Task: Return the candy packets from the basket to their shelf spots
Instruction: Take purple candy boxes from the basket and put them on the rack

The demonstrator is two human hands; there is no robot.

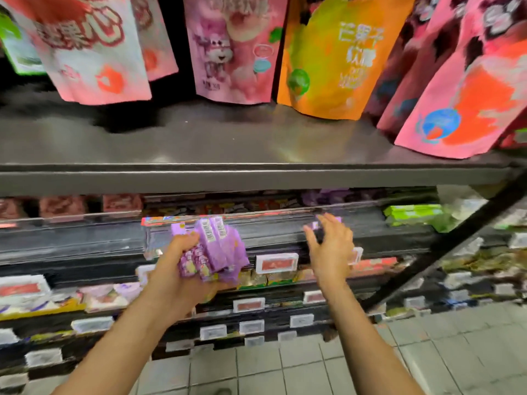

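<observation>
Here, the left hand's (pixel 182 269) fingers (pixel 188 240) are curled tight round a bunch of purple candy packets (pixel 214 252), held up before the lower shelf (pixel 85 238), barcodes showing. The right hand (pixel 332 252) hovers nearby with fingers spread apart; whether it touches a small purple packet (pixel 316 225) by its fingertips cannot be told. Above, pink and orange pouches (pixel 333 58) stand on the dark upper shelf (pixel 199 143).
</observation>
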